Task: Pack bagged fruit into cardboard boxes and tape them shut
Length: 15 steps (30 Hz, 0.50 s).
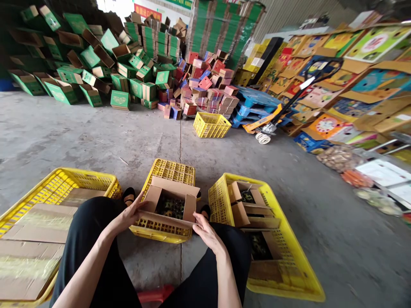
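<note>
An open cardboard box [171,222] sits on an upturned yellow crate [178,171] between my knees, its flaps folded outward. Dark green items with yellowish patches [171,207] lie inside; I cannot make out their kind. My left hand [128,214] holds the box's left flap near the front corner, fingers fairly straight. At the front right corner, my right hand [206,231] grips the cardboard between thumb and fingers.
To the right, a yellow crate [298,265] holds several open cardboard boxes [271,241]. A left crate [61,182] contains taped boxes [38,222]. Further off are another yellow crate [212,128], an orange pallet jack [261,122], blue pallets [253,100] and piled green boxes [120,98].
</note>
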{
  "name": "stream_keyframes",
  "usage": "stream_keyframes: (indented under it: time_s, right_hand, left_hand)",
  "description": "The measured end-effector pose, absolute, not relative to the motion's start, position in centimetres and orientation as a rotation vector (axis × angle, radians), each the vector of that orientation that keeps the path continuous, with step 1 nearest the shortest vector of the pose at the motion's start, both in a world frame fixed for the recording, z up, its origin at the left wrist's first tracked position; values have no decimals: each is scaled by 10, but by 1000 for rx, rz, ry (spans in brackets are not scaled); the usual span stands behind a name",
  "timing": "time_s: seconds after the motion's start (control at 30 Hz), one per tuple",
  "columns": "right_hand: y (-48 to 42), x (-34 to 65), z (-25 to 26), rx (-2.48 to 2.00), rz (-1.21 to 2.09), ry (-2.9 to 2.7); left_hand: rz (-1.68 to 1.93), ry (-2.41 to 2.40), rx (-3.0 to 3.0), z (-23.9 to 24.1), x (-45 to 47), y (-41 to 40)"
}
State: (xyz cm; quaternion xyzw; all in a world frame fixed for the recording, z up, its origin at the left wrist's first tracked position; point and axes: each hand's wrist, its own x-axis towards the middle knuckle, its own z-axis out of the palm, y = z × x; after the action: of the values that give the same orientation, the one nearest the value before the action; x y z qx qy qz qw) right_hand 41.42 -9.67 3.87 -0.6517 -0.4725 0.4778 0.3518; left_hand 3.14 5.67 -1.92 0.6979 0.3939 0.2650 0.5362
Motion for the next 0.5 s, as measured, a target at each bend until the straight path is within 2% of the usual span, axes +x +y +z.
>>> stream_keyframes:
  time_s: [0.5]
  right_hand:
    - [-89, 411, 33, -1658, 1118, -1202]
  left_hand:
    - [673, 1049, 1702, -20, 37, 58]
